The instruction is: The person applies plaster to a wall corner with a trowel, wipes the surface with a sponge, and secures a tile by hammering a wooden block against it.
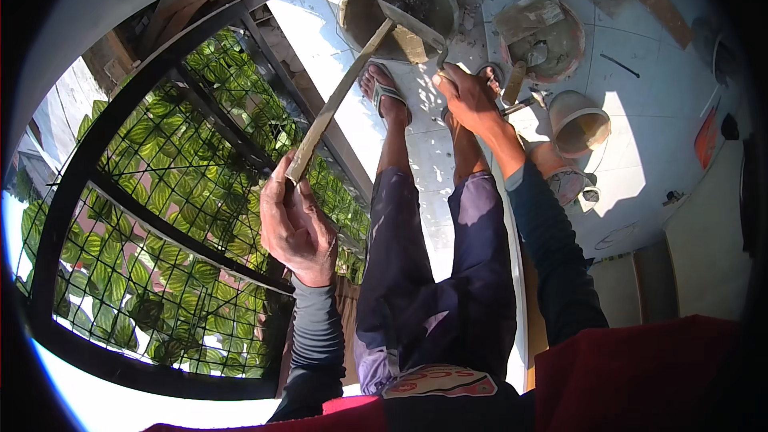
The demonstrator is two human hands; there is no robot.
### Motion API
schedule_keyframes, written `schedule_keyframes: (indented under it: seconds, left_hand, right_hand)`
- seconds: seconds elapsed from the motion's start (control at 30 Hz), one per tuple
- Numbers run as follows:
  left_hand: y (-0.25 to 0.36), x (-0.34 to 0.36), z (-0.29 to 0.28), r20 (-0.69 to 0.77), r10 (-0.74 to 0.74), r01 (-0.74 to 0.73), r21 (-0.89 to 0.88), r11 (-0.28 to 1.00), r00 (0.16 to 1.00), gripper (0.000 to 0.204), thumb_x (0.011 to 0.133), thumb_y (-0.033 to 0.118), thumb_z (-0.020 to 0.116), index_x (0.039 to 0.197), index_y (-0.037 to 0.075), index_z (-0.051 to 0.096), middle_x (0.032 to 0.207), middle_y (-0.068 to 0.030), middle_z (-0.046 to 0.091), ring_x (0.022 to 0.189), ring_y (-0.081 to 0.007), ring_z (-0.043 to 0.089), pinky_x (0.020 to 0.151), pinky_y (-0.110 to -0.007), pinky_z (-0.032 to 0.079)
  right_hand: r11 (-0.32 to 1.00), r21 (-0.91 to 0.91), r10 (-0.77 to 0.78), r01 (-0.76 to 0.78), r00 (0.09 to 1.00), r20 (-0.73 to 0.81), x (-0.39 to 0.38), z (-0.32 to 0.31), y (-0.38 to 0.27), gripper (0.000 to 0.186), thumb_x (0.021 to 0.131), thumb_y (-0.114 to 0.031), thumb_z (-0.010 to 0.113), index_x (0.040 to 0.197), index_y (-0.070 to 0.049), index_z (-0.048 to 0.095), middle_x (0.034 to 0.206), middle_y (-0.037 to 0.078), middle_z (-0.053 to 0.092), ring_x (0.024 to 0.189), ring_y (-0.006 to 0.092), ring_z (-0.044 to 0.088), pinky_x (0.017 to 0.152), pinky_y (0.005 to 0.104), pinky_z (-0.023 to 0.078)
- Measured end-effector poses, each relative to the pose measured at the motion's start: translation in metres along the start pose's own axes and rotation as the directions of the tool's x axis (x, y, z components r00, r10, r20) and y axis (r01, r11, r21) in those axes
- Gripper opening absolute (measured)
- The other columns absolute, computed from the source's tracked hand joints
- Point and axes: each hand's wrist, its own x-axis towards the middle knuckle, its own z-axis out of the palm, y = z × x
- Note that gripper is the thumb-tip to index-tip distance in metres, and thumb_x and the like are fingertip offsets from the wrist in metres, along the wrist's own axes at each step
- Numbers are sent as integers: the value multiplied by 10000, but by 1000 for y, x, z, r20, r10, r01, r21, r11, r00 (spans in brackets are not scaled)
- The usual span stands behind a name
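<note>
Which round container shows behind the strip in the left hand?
The wide basin beyond the feet: the strip crosses its rim in view. The shallow tub and buckets stand further right, clear of it.

Two bare hands: a left hand (pixel 301 230) at centre left, a right hand (pixel 474 102) right of upper centre. One long, narrow, mortar-smeared strip (pixel 340 102) and one flat, grey-bladed trowel (pixel 412 24), both toward upper centre. Two round, mortar-stained basins (pixel 345 20) along the top. Two buckets at right: one pale grey bucket (pixel 563 110), one orange bucket (pixel 544 157). Two sandalled feet (pixel 390 94), upper centre. One thin, dark rod (pixel 620 65), upper right. One black-framed mesh panel (pixel 160 381) at left; its green striped leaves (pixel 216 224) are too many to count.
</note>
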Motion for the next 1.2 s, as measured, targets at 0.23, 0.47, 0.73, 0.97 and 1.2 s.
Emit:
schedule_keyframes:
  seconds: [0.23,0.47,0.73,0.97,1.2]
  left_hand:
    - [13,11,-2,105,14,-20,52,998,994,289,911,-42,586,1199,-23,601,1136,-176,678,1029,-237,682,861,-328,553]
    - [-2,-3,-6,130,66,-67,3,998,989,355,894,-61,586,1245,-10,569,1152,-174,670,1000,-289,675,847,-345,539]
    - [-5,-12,-8,114,20,-21,9,1000,993,247,948,13,584,1186,-51,579,1160,-189,674,1029,-234,682,872,-325,547]
    - [-8,-15,-10,125,-69,68,7,998,990,265,967,44,572,1215,-51,580,1157,-182,677,1026,-222,684,882,-315,541]
    - [-10,-13,-9,77,-52,52,0,999,996,270,963,54,595,1212,-51,602,1127,-172,686,1003,-178,677,862,-305,541]
  right_hand:
    - [961,36,-274,273,962,17,-61,-21,-50,284,962,-199,570,1145,17,591,910,224,684,872,405,657,801,433,488]
    - [893,-8,-450,450,893,-8,-151,-28,-100,394,909,-221,681,1214,8,581,849,147,632,729,300,662,629,372,517]
    - [843,-280,-468,460,883,42,-64,16,-18,308,926,-163,607,1185,1,585,980,188,651,816,345,656,720,409,517]
    - [980,-200,-17,6,998,-54,27,18,33,230,948,-216,553,1010,1,601,885,268,649,865,467,609,757,510,473]
    - [970,52,-234,236,971,-43,-100,-13,-61,380,939,-213,623,1178,82,591,980,251,679,895,428,658,808,453,512]
